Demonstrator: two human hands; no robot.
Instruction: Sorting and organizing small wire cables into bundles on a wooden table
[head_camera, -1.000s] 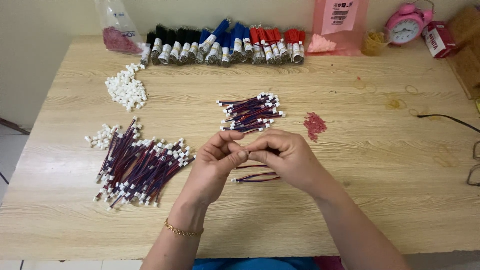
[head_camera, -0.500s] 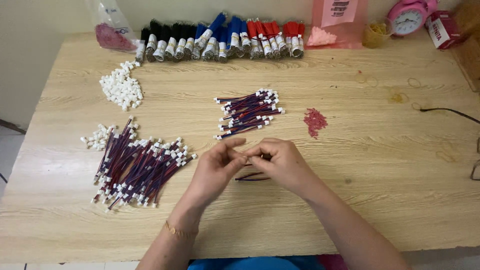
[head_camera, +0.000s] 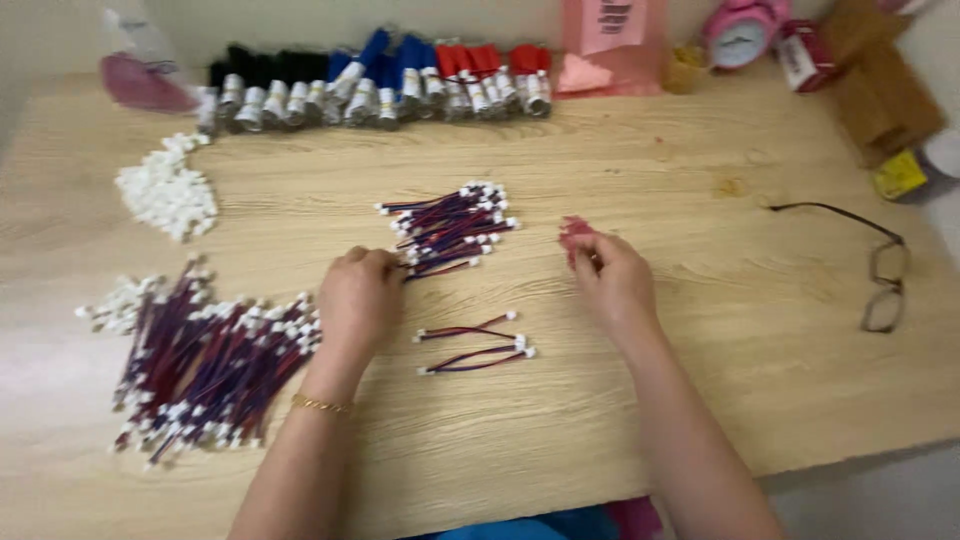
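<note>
Left hand (head_camera: 358, 298) curled at wire bundle (head_camera: 450, 228); right hand (head_camera: 612, 283) pinching red pieces (head_camera: 574, 234).

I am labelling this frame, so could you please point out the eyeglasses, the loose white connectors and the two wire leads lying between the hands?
eyeglasses (head_camera: 884, 285), head view, lens rim.
white connectors (head_camera: 168, 190), head view, pile's middle.
two wire leads (head_camera: 475, 343), head view, upper lead's wire.

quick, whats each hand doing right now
Left hand: curled shut on the small wire bundle.
Right hand: fingertips pinching at the red pile.
</note>
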